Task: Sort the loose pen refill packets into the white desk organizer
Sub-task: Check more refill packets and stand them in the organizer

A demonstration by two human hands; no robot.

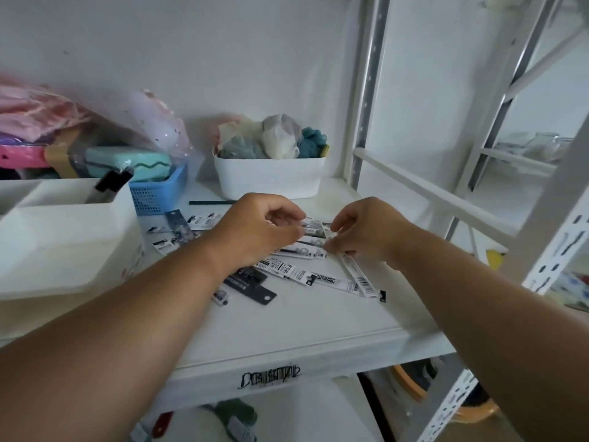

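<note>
White shelf across frame centre. White organizer at left edge, black pen upright in its back compartment. White bin of cloth items upper centre, blue basket to its left. Left hand at centre, fingers curled, pinching one end of a refill packet. Right hand just beside, fingertips pinched on the same packet's other end. Loose packets scattered flat on shelf under and below both hands, well apart from organizer.
</note>
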